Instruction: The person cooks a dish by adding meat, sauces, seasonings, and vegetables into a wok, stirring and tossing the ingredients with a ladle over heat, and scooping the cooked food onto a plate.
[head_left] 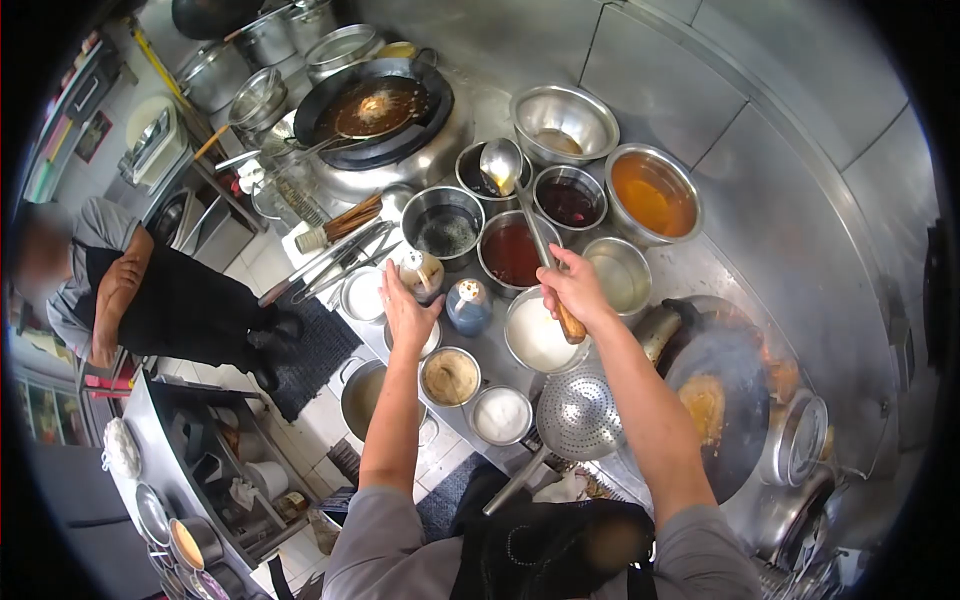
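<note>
My right hand (577, 290) is closed around the handle of a ladle (535, 225) with a wooden end. Its metal bowl is over a pot of dark liquid (470, 178), with some liquid inside. My left hand (408, 315) is at a squeeze bottle (424, 275) with a pale top, fingers along its left side and thumb apart; a firm grip does not show. Beside it stands a squeeze bottle of dark blue look (468, 308). Below my right hand is a container of white contents (540, 335). A pot of red sauce (512, 252) sits nearby.
A wok of brown liquid (375, 105) is at the back left. A steaming wok (715, 420) with yellowish food stands at right. A perforated skimmer (580, 410) lies nearest me. Bowls of orange liquid (652, 195) and white powder (502, 414) flank the pots. A person (160, 280) stands at left, arms folded.
</note>
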